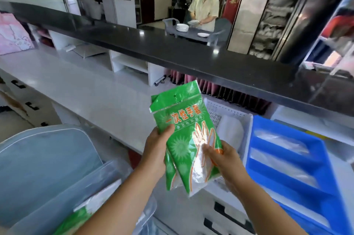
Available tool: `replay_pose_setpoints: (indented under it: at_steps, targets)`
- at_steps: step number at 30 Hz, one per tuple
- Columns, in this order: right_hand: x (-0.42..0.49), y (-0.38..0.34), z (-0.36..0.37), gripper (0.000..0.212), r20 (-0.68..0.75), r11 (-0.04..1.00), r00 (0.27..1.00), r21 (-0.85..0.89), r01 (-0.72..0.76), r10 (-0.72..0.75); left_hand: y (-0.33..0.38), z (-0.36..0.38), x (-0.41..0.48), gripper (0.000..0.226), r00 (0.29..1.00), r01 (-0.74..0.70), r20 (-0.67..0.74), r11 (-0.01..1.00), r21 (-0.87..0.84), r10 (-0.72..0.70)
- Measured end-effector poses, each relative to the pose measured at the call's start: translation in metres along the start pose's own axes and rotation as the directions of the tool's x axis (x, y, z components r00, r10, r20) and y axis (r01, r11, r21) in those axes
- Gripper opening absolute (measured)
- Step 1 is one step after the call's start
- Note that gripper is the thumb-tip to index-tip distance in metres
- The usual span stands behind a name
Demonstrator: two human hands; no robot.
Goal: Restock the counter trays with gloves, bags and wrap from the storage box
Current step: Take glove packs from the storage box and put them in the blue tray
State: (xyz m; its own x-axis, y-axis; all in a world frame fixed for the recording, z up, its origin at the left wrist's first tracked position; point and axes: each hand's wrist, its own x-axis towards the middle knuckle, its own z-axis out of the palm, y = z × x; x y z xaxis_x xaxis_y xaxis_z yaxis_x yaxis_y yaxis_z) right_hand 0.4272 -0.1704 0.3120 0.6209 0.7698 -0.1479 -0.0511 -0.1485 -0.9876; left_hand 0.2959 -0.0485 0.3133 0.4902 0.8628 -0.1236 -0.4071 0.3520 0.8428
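Left grip (157, 150) and right grip (224, 160) both clamped on green glove packs (183, 129), near white tray (247, 119); likely squaring stack before drop-in.

green glove packet (182, 144) printed "一次性手套" in orange, smaller line beneath blurred

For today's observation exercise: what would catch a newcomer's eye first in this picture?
The bright green plastic packets of disposable gloves stand out mid-frame, gripped by the left hand and right hand. Right of them sits a vivid blue plastic tray with long compartments.
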Motion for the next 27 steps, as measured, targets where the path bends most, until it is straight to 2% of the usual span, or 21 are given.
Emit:
replay_pose_setpoints:
  at_steps: [4, 7, 8, 10, 12, 16, 20, 23, 27]
  targets:
    - [0.006, -0.004, -0.074, 0.015, -0.001, 1.0, 1.0, -0.029, 0.007, -0.007, -0.034, 0.069, 0.003, 0.026, 0.999, -0.039, 0.022, 0.999, 0.016, 0.038]
    - [0.014, -0.01, -0.126, 0.017, 0.109, 0.969, 0.993, -0.237, 0.068, -0.043, -0.054, 0.11, 0.01, 0.026, 1.0, -0.012, -0.011, 0.999, -0.053, 0.011]
    - [0.018, -0.011, -0.142, 0.02, 0.107, 0.951, 0.992, -0.294, 0.097, -0.069, -0.061, 0.122, 0.012, 0.027, 1.0, 0.005, -0.01, 0.998, -0.064, -0.005]
    - [0.026, -0.014, -0.168, 0.025, 0.012, 0.932, 0.992, -0.342, 0.122, -0.126, -0.074, 0.145, 0.014, 0.026, 0.999, 0.035, -0.002, 0.998, -0.057, -0.036]
    - [0.031, -0.019, -0.188, 0.028, -0.017, 0.952, 0.994, -0.29, 0.095, -0.104, -0.087, 0.165, 0.015, 0.025, 0.998, 0.058, -0.007, 0.998, -0.04, -0.058]
    - [0.037, -0.022, -0.213, 0.04, 0.156, 0.995, 0.988, -0.093, 0.026, -0.011, -0.111, 0.195, 0.019, 0.029, 0.988, 0.155, -0.015, 0.988, 0.002, -0.155]
    - [0.045, -0.011, -0.231, 0.046, 0.159, 0.999, 0.986, -0.002, -0.045, 0.044, -0.132, 0.217, 0.037, 0.028, 0.979, 0.201, 0.012, 0.977, 0.071, -0.202]
    - [0.052, -0.004, -0.248, 0.04, 0.099, 0.994, 0.99, 0.023, -0.105, 0.103, -0.147, 0.234, 0.054, 0.023, 0.976, 0.183, 0.089, 0.973, 0.14, -0.197]
    - [0.066, -0.011, -0.277, 0.022, -0.094, 0.99, 0.986, -0.019, -0.143, 0.14, -0.161, 0.262, 0.084, 0.02, 0.949, 0.122, 0.251, 0.956, 0.266, -0.191]
